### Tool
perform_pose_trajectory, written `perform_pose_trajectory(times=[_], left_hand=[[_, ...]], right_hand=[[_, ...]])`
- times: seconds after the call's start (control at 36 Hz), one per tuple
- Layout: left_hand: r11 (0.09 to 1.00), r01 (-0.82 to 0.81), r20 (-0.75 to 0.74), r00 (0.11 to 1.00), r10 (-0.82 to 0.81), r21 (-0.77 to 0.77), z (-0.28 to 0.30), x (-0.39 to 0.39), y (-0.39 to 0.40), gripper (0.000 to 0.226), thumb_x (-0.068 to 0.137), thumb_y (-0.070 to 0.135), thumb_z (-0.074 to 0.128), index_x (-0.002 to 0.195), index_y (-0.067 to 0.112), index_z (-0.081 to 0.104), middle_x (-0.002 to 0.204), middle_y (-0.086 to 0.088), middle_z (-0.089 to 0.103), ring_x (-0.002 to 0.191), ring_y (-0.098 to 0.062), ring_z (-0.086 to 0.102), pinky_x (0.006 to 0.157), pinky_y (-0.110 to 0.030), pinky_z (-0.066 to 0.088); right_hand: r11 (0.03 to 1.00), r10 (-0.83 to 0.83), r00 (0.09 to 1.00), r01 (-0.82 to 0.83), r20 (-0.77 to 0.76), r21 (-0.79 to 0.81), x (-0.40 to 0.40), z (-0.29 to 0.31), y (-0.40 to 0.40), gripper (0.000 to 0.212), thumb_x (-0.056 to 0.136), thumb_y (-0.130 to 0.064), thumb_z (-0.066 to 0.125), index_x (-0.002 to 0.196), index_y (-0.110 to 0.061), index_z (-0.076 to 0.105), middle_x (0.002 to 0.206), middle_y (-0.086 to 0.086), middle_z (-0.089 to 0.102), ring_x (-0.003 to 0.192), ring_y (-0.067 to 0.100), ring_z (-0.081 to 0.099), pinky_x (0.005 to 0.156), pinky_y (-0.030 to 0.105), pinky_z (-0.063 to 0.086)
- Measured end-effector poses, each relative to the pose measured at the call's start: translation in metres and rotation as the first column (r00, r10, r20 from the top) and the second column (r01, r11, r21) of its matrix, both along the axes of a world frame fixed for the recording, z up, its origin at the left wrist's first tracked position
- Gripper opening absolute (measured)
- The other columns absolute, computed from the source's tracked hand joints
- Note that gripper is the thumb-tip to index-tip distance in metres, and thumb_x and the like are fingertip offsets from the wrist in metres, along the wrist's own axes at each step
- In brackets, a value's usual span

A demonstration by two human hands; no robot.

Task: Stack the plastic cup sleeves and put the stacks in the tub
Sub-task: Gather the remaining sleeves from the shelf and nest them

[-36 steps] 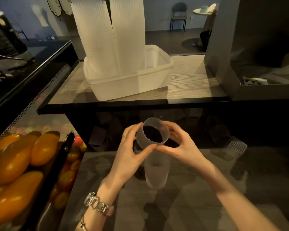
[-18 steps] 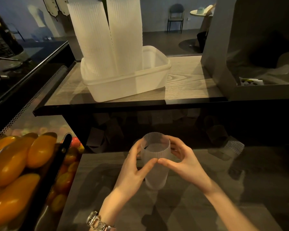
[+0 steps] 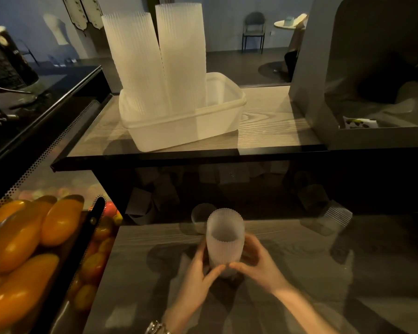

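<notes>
A short stack of ribbed translucent cup sleeves (image 3: 225,239) stands upright on the lower grey counter. My left hand (image 3: 200,278) and my right hand (image 3: 256,263) wrap around its lower part from both sides, thumbs nearly meeting in front. On the raised wooden shelf behind sits the translucent plastic tub (image 3: 217,116). Two tall sleeve stacks (image 3: 155,59) stand in its left half, leaning slightly apart. Another ribbed sleeve (image 3: 336,215) lies on its side at the right of the lower counter. A faint clear sleeve (image 3: 198,218) stands just behind the held stack.
A tray of orange and red tomatoes (image 3: 29,239) with black tongs (image 3: 82,242) fills the left. A grey box-shaped unit (image 3: 362,92) stands at the shelf's right end. The black shelf edge (image 3: 179,160) overhangs the lower counter. A dark counter with utensils lies far left.
Both hands have slid down from the sleeve's rim to its lower part, pushing the upper sleeve down over the one beneath. The two sleeves now read as one stack on the counter.
</notes>
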State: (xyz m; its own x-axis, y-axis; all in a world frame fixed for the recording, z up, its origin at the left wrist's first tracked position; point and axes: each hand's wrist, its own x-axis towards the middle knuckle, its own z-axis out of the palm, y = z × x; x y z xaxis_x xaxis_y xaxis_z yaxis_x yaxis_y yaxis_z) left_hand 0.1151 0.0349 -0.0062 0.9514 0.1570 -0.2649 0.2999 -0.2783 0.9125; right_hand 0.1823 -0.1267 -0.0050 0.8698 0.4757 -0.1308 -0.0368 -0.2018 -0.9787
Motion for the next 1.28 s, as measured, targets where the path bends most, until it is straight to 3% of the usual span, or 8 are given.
perform_pose_trajectory(times=[0.11,0.28,0.47,0.58,0.78,0.89,1.0,1.28], left_hand=[[0.995,-0.077,-0.076,0.994,0.072,-0.057,-0.027,-0.002,-0.006,0.067,0.083,0.024,0.065,0.129,0.043,0.02,0.145,0.002,0.037,0.129,-0.009,0.041,0.107,-0.033,0.038],[0.995,-0.09,-0.14,0.987,0.084,-0.038,-0.012,0.003,0.001,0.076,0.079,0.02,0.07,0.141,0.028,0.026,0.145,0.0,0.038,0.129,-0.016,0.042,0.106,-0.04,0.039],[0.989,-0.009,0.092,0.996,-0.005,0.148,0.078,-0.002,0.017,0.087,0.067,0.059,0.067,0.139,0.049,0.019,0.122,0.028,0.05,0.111,0.001,0.053,0.095,-0.024,0.047],[0.967,-0.06,0.345,0.938,-0.03,0.246,0.166,0.001,0.017,0.068,0.054,0.079,0.05,0.112,0.08,0.014,0.097,0.052,0.047,0.088,0.02,0.055,0.061,0.001,0.043],[0.893,-0.272,0.635,0.772,-0.02,0.359,0.284,0.042,0.03,0.095,0.058,0.077,0.041,0.143,0.037,0.026,0.097,0.028,0.046,0.077,0.005,0.058,0.064,-0.013,0.047],[0.869,-0.348,0.658,0.753,0.034,0.352,0.316,0.074,0.047,0.08,0.073,0.067,0.047,0.142,0.033,0.029,0.112,0.008,0.055,0.097,-0.012,0.06,0.082,-0.032,0.052],[0.836,-0.392,0.637,0.768,0.068,0.383,0.318,0.099,0.068,0.067,0.085,0.058,0.048,0.143,0.034,0.026,0.129,-0.001,0.054,0.114,-0.022,0.054,0.095,-0.05,0.047],[0.817,-0.473,0.639,0.749,0.176,0.329,0.274,0.128,0.083,0.061,0.093,0.049,0.044,0.146,0.031,0.019,0.123,0.003,0.05,0.101,-0.017,0.056,0.067,-0.018,0.04]], right_hand=[[0.999,-0.005,1.0,0.004,-0.024,-0.039,-0.003,-0.013,0.002,0.065,0.072,-0.014,0.078,0.123,-0.031,0.043,0.128,-0.006,0.053,0.121,0.01,0.05,0.092,0.018,0.047],[0.999,0.008,1.0,-0.008,0.0,-0.041,-0.003,0.006,0.001,0.067,0.065,-0.028,0.08,0.118,-0.042,0.041,0.126,-0.014,0.052,0.119,0.006,0.051,0.09,0.016,0.047],[0.998,0.034,0.941,-0.012,0.338,-0.066,-0.005,0.103,0.003,0.07,0.056,-0.067,0.072,0.114,-0.067,0.034,0.116,-0.04,0.046,0.111,-0.015,0.046,0.085,0.005,0.042],[0.994,0.011,0.874,-0.063,0.486,0.091,0.006,0.176,0.009,0.065,0.062,-0.061,0.071,0.12,-0.056,0.04,0.118,-0.031,0.051,0.108,-0.007,0.055,0.081,0.013,0.051],[0.984,-0.029,0.747,-0.094,0.664,0.149,0.057,0.293,0.038,0.063,0.068,-0.059,0.063,0.122,-0.037,0.039,0.114,-0.023,0.051,0.099,-0.007,0.056,0.069,0.003,0.047],[0.986,-0.042,0.742,-0.077,0.67,0.148,0.089,0.327,0.065,0.051,0.079,-0.049,0.064,0.119,-0.032,0.039,0.104,-0.019,0.055,0.084,-0.007,0.062,0.063,0.01,0.051],[0.982,-0.056,0.78,-0.068,0.623,0.174,0.113,0.329,0.093,0.053,0.083,-0.04,0.065,0.125,-0.023,0.038,0.111,-0.009,0.054,0.097,0.007,0.059,0.077,0.024,0.053],[0.987,-0.019,0.839,-0.072,0.543,0.145,0.14,0.297,0.119,0.066,0.081,-0.042,0.066,0.134,-0.022,0.032,0.124,-0.005,0.046,0.1,0.007,0.052,0.07,0.014,0.045]])
